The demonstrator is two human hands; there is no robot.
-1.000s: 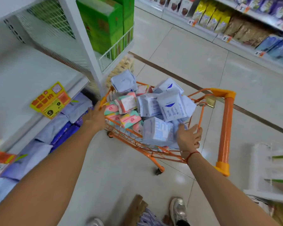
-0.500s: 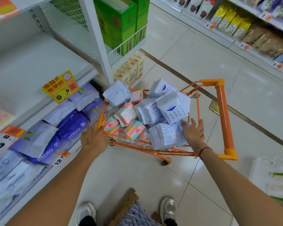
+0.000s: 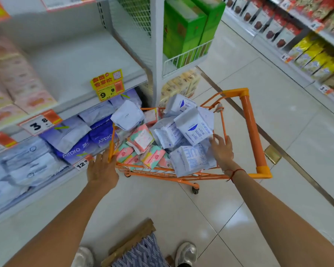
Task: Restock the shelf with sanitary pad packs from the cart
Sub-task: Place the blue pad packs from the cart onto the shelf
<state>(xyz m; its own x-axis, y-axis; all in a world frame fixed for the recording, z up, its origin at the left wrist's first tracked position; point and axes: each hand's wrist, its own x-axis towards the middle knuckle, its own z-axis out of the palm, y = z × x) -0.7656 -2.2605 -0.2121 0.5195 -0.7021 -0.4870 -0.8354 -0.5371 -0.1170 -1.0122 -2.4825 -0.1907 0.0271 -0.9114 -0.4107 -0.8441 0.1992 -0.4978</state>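
Head view, looking down into a shop aisle. An orange wire cart stands on the tiled floor at the centre of the view, its thick handle on the 3 o'clock side and one caster showing below its near edge. The cart is heaped with sanitary pad packs: white packs with blue print toward 1 o'clock of the heap, pink-and-mint packs toward 9 o'clock, and one large white pack standing at the near edge, at 5 o'clock.

The left hand is at the cart's near left corner, at 8 o'clock of the heap; its fingers reach to the orange rim, but whether they curl round the wire cannot be told. The right hand lies at 4 o'clock of the heap, fingers spread and straight, touching the white packs just inside the rim; a red string circles that wrist.

The shelf rises at 9 to 11 o'clock of the cart. Its middle board is bare on the right, with blurred pink packs on the left and a yellow price tag on its front edge. The board below holds purple and pale blue packs. Green boxes stand behind a wire guard at 12 o'clock. A second shelf of goods runs across the aisle at 2 o'clock. Two shoes show at 6 o'clock.
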